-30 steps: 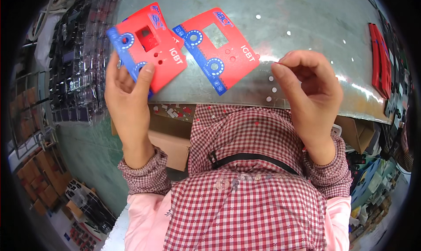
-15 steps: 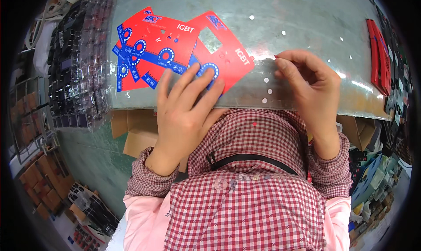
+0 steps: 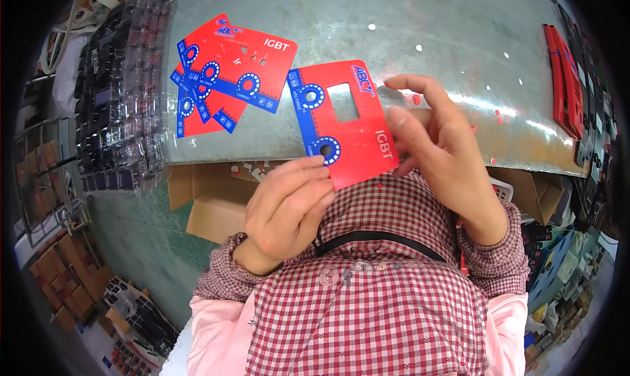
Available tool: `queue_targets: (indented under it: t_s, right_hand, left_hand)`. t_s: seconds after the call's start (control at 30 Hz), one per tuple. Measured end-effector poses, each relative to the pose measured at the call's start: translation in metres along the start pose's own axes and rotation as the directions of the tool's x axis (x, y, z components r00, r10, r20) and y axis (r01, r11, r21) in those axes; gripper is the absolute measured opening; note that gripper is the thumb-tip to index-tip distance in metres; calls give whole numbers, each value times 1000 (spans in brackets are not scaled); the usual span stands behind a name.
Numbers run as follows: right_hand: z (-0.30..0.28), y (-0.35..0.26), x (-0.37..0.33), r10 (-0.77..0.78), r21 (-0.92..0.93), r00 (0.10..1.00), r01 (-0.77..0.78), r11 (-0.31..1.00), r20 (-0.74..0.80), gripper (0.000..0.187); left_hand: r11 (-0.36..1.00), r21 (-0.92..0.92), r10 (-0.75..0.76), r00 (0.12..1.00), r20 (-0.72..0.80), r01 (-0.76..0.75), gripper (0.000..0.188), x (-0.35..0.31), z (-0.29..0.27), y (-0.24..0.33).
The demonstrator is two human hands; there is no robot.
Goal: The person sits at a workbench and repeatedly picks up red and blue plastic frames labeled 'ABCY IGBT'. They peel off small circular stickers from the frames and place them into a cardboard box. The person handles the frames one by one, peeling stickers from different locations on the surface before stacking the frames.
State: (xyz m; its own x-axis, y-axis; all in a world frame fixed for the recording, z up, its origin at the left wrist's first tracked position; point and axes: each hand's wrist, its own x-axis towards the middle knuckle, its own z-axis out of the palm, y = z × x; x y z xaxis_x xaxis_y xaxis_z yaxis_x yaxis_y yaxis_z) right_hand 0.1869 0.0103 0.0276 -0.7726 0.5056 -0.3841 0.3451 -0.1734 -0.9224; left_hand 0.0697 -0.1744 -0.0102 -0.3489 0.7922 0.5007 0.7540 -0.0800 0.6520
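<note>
A red and blue faceplate sheet with a square window and round holes is held up near the table's front edge. My left hand pinches its lower left corner between thumb and fingers. Beside its right edge is my right hand, the index finger stretched out and apart from the thumb. The thumb is at the edge; whether it touches cannot be made out. Several similar sheets lie overlapping on the left of the table, in a loose fan.
Small red bits and white discs are scattered over the metal table. Red strips lie along the right edge. Clear-wrapped black parts line the left. An open cardboard box stands below the front edge.
The top sheet has left the pile, turned, and come right and nearer in my left hand. My right hand no longer pinches a small red bit. Red bits now show on the table's right.
</note>
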Motion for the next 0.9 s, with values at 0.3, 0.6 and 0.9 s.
queue_targets:
  t_s: [0.3,0.6,0.9]
  right_hand:
    - [6,-11,-13,-518,-88,854,520,850,50,55]
    - [18,0,-12,-804,-328,580,790,517,130,51]
    - [22,2,-16,-817,-314,565,801,509,115,45]
  left_hand:
    - [119,-883,-604,739,298,453,57,14,-4,18]
    - [-130,-815,-490,678,548,564,27,22,6,24]
    - [-158,-845,-432,734,524,510,26,14,6,19]
